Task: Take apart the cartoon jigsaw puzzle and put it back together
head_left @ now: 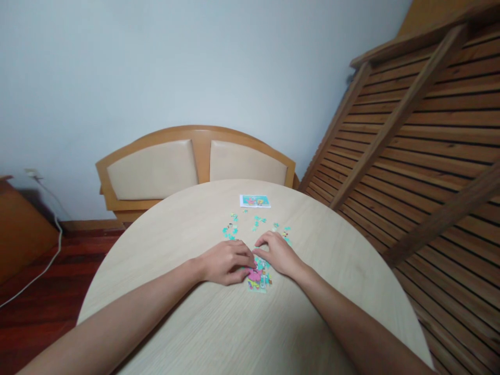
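Observation:
A partly joined jigsaw puzzle with pink, yellow and teal areas lies on the round table. My left hand rests at its left edge, thumb and fingers apart, the fingertips touching the pink part. At the upper right edge is my right hand, its thumb and curved index finger apart with nothing visible between them. The hands cover some of the joined pieces. Loose teal puzzle pieces lie beyond my left hand, and more loose pieces are scattered farther right.
A small picture sheet lies beyond the loose pieces. Behind the table stands a wooden headboard with cream panels, against the wall. Slatted wood leans along the right side. A white cable hangs at the left.

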`<state>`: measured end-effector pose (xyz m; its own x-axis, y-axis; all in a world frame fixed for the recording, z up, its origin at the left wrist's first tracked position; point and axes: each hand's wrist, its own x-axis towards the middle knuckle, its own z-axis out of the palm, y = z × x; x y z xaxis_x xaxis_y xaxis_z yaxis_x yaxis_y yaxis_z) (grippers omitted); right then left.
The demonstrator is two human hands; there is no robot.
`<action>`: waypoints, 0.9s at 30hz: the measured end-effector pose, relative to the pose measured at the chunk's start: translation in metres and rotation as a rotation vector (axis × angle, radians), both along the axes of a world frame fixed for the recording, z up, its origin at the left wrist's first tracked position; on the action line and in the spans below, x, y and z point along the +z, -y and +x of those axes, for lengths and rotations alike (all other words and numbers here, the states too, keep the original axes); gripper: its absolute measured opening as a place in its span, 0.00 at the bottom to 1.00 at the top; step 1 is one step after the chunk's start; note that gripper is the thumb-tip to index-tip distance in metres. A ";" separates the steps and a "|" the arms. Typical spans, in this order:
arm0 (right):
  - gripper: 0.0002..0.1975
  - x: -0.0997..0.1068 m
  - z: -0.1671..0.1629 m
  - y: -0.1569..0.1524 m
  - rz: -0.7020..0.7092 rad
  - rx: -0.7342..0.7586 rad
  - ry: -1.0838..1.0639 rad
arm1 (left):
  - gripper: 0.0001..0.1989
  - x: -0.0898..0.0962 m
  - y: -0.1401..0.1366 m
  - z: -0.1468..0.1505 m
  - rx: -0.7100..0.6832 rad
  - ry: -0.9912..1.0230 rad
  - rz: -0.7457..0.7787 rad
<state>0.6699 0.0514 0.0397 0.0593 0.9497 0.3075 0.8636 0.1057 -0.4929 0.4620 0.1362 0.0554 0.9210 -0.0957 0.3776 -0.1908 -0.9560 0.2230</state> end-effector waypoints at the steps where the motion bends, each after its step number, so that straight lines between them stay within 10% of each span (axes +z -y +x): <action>1: 0.06 -0.001 0.000 -0.001 0.002 -0.002 -0.018 | 0.12 0.001 0.001 0.000 -0.012 -0.002 -0.001; 12: 0.04 0.015 0.005 0.006 -0.111 0.117 -0.367 | 0.13 -0.001 0.001 -0.001 -0.013 -0.001 -0.008; 27: 0.04 0.015 0.005 0.007 -0.084 0.159 -0.117 | 0.13 0.000 0.001 0.000 -0.016 0.008 -0.012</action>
